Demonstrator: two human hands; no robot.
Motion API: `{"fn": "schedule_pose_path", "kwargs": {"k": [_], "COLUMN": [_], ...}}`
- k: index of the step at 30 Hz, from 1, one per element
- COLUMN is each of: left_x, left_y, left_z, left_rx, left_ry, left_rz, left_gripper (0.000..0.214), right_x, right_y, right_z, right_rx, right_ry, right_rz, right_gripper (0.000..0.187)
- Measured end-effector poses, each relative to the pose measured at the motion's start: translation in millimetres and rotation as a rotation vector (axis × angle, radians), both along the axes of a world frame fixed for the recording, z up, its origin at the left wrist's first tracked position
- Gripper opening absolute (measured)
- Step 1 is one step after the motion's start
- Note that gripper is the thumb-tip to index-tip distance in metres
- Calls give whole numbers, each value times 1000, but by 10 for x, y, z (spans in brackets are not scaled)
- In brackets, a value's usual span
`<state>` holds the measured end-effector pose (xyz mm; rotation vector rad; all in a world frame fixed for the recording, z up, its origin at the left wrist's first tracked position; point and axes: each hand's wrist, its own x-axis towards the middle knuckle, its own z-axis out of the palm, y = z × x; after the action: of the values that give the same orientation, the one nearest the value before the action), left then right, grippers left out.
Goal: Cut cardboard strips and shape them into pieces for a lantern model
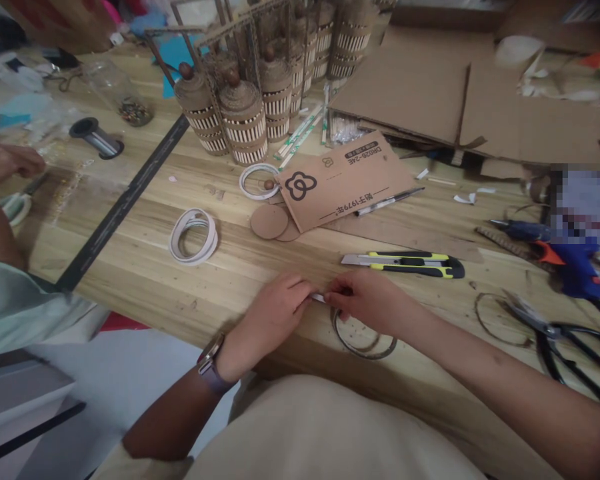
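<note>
My left hand point(270, 317) and my right hand point(367, 300) meet at the near edge of the wooden table point(145, 267). Both are pinched on a thin pale strip point(320, 298) that runs between their fingertips. Under my right hand lies a thin cardboard ring point(363, 343), partly hidden by the fingers. A yellow and black utility knife point(405, 263) lies just beyond my right hand. My left wrist wears a watch point(211, 365).
Two white tape rolls point(194, 235) point(258, 180), cardboard discs point(270, 221), a printed cardboard piece point(343, 181), a pen point(387, 201) and stick-and-twine lanterns point(243, 120) stand farther back. A blue glue gun point(555, 243) and black scissors point(570, 340) lie right. Another person's hand point(5, 163) rests far left.
</note>
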<state>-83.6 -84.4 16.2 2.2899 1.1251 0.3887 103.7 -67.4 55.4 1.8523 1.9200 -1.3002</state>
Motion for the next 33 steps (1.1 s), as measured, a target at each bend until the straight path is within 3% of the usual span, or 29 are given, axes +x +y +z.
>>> {"fn": "schedule_pose_path", "kwargs": {"k": [16, 26, 33], "left_x": [2, 76, 131], "left_y": [-28, 33, 39], "left_z": [-15, 186, 267], "left_rx": [212, 70, 77], "left_ry": [123, 229, 259], "left_rz": [-125, -134, -124], "left_gripper": [18, 26, 31], "right_x": [-37, 14, 48], "right_y": [39, 43, 41], "right_z": [30, 56, 126], "right_rx": [-22, -117, -155], "right_ry": [-54, 40, 45], "right_rz": [27, -24, -63], "right_gripper": [25, 31, 26]}}
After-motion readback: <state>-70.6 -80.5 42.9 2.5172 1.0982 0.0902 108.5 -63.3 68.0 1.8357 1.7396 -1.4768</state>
